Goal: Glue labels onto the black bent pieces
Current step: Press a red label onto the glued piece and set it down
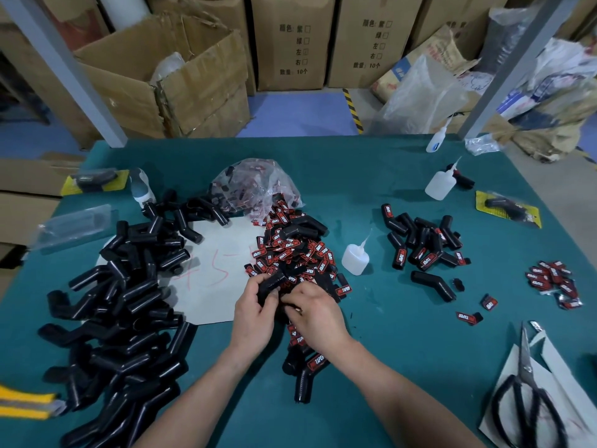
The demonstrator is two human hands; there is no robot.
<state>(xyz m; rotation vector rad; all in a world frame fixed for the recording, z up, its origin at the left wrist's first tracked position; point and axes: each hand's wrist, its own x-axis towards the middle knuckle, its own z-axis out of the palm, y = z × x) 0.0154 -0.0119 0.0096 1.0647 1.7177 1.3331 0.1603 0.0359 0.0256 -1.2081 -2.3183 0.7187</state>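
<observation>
My left hand (253, 313) grips a black bent piece (271, 283) over the near edge of a heap of red-and-black labels (292, 250) at the table's middle. My right hand (315, 313) is beside it with fingers curled, pinching at something dark among the labels; what it pinches is hidden. A big pile of unlabelled black bent pieces (122, 305) lies at the left. Labelled pieces (423, 244) lie at the right, and one labelled piece (305, 370) lies under my right wrist. A small glue bottle (355, 255) stands right of the label heap.
A plastic bag of labels (258, 185) sits behind the heap on white paper (216, 263). Two more glue bottles (441, 184) stand at the back right. Scissors (529, 392) lie on paper at the near right. A small label pile (554, 282) is at far right. Cardboard boxes stand behind the green table (403, 334).
</observation>
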